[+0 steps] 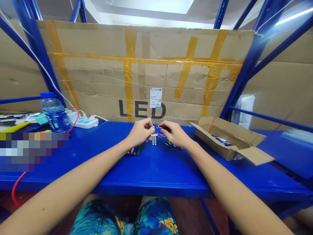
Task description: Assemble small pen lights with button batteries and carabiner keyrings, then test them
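Note:
My left hand (pixel 141 131) and my right hand (pixel 174 133) meet over the middle of the blue bench (pixel 156 169), both with fingers pinched. Between their fingertips is a small red keychain item with a metal clip (pixel 159 127); its exact form is too small to make out. Just below the fingers stands a small cluster of silver button batteries (pixel 153 139). A few thin pen-like tubes (pixel 134 150) lie under my left wrist. Small coloured clips (pixel 168 144) lie beneath my right hand.
An open cardboard box (pixel 230 138) lies on the bench at the right. At the left stand a water bottle (pixel 55 112), a white power strip (pixel 85 122) with a red cable, and tools. A taped cardboard wall marked LED (pixel 141 109) backs the bench.

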Action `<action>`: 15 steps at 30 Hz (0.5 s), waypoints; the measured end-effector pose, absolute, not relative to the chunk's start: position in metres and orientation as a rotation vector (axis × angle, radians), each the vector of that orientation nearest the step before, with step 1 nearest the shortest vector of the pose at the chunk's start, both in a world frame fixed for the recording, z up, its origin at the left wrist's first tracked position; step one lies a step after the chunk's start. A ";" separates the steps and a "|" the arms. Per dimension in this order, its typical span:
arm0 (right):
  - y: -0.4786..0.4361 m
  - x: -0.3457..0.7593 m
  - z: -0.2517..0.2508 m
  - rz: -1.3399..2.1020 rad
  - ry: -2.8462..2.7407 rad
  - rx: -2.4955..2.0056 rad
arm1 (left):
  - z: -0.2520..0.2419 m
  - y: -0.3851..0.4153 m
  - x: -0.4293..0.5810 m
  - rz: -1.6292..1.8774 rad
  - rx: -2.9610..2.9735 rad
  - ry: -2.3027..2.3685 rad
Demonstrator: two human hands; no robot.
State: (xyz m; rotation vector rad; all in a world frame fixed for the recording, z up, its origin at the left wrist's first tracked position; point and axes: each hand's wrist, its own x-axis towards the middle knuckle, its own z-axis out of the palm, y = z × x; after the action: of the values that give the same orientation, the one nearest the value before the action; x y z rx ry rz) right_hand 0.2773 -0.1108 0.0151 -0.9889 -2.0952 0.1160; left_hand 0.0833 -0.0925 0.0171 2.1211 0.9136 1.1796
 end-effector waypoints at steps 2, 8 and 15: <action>-0.110 0.277 0.014 0.048 -2.111 -0.958 | 0.017 -0.092 0.083 1.201 2.197 0.938; -0.106 0.275 0.012 -0.127 -2.144 -0.941 | 0.015 -0.090 0.082 1.259 2.421 0.989; -0.108 0.269 0.010 -0.236 -2.134 -1.071 | 0.010 -0.086 0.084 1.335 2.530 0.989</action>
State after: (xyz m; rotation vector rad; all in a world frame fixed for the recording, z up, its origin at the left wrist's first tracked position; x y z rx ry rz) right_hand 0.2692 -0.1081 0.0098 -1.0710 -2.1338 -0.2357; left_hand 0.0837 -0.0859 0.0096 2.5302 0.9888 1.3350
